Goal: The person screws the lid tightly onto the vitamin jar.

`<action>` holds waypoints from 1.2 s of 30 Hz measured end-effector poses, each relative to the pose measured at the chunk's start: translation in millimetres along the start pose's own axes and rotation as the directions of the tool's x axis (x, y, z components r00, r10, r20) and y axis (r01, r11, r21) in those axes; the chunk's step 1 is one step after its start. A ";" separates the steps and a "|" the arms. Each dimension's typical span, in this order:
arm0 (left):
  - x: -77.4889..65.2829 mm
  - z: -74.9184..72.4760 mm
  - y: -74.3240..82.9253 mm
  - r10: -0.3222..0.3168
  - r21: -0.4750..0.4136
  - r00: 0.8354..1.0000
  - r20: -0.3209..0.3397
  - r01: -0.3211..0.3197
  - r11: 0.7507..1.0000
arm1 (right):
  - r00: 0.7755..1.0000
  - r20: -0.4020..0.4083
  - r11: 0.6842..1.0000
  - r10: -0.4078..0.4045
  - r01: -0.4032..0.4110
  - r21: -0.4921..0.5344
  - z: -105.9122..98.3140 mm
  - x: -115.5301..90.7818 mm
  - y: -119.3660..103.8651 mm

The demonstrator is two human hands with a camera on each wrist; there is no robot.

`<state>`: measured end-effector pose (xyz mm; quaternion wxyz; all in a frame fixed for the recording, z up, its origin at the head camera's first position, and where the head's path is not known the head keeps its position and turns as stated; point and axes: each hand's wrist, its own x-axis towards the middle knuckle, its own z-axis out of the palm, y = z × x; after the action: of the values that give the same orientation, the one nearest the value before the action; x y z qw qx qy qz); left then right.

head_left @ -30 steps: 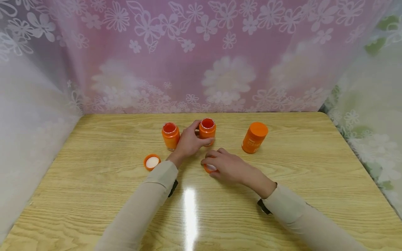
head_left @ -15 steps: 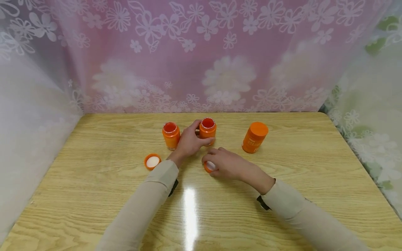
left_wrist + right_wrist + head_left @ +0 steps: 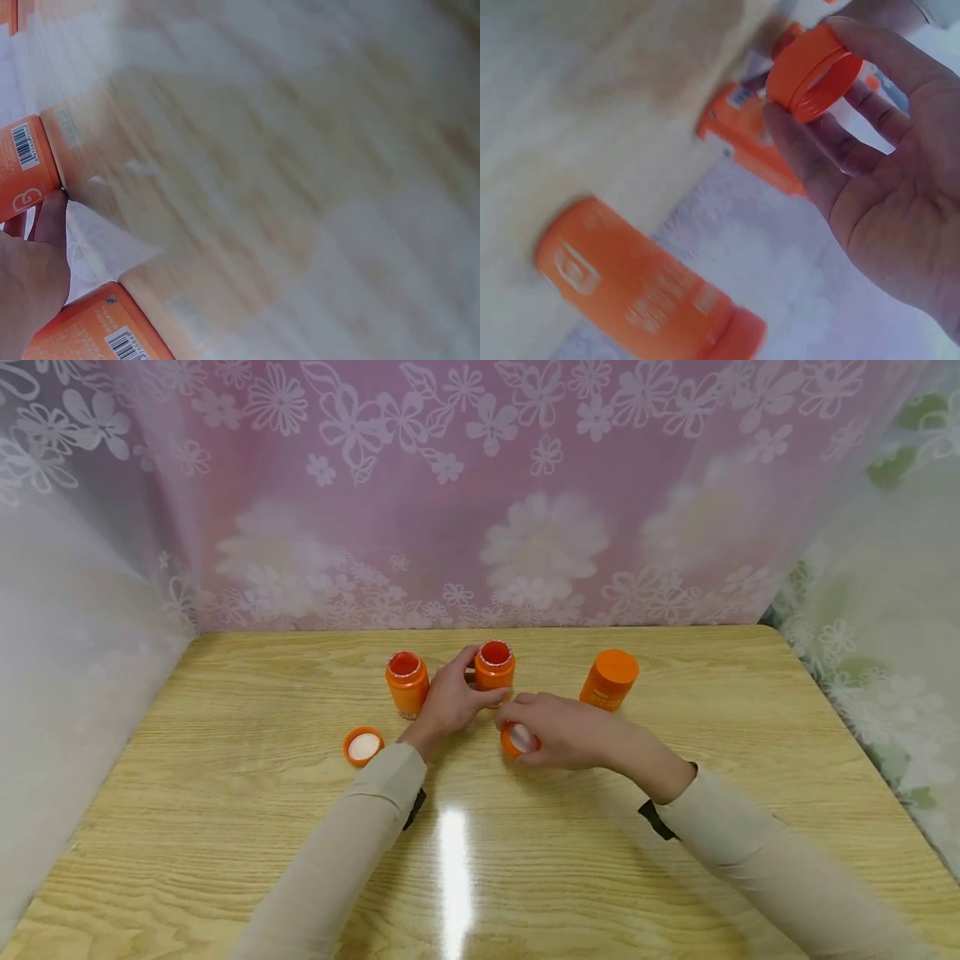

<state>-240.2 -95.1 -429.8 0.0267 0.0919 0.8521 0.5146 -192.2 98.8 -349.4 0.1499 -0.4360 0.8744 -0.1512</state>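
My left hand (image 3: 452, 697) grips an uncapped orange bottle (image 3: 495, 670) that stands upright on the table, its red inside showing through the mouth. In front of that bottle, my right hand (image 3: 566, 731) holds an orange screw cap (image 3: 521, 740) by its rim. In the right wrist view the threaded cap (image 3: 814, 73) sits between thumb and fingers, lifted off the table. Another uncapped orange bottle (image 3: 407, 685) stands just left of my left hand. An orange cap (image 3: 363, 747) with a white liner lies inner side up near it.
A capped orange bottle (image 3: 609, 679) stands right of centre, partly behind my right hand. The wooden table (image 3: 225, 827) reaches back to a pink floral curtain (image 3: 420, 527), with pale curtains on both sides.
My right hand has lifted the cap from the table and moved it slightly to the right and away from me. The left hand and its bottle have stayed in place.
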 end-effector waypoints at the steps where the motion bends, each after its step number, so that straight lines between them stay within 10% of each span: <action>1: 0.1 0.0 0.1 0.001 -0.001 1.000 0.002 -0.001 1.000 | 1.000 -0.001 1.000 -0.013 0.013 -0.005 -5.0 -0.9 0.0; 22: 2.2 1.8 -1.4 0.007 -0.002 1.000 -0.005 -0.007 1.000 | 0.981 -0.192 0.997 0.022 -0.006 0.083 -63.9 13.3 9.9; 36: 1.2 1.2 -0.8 0.026 -0.003 1.000 -0.003 -0.026 1.000 | 0.889 -0.443 0.967 0.112 0.006 0.256 -52.5 41.3 19.2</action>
<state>-241.3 -94.3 -431.0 0.0189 0.1020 0.8500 0.5165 -250.4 83.5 -314.5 -0.0006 -0.3419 0.8706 -0.3538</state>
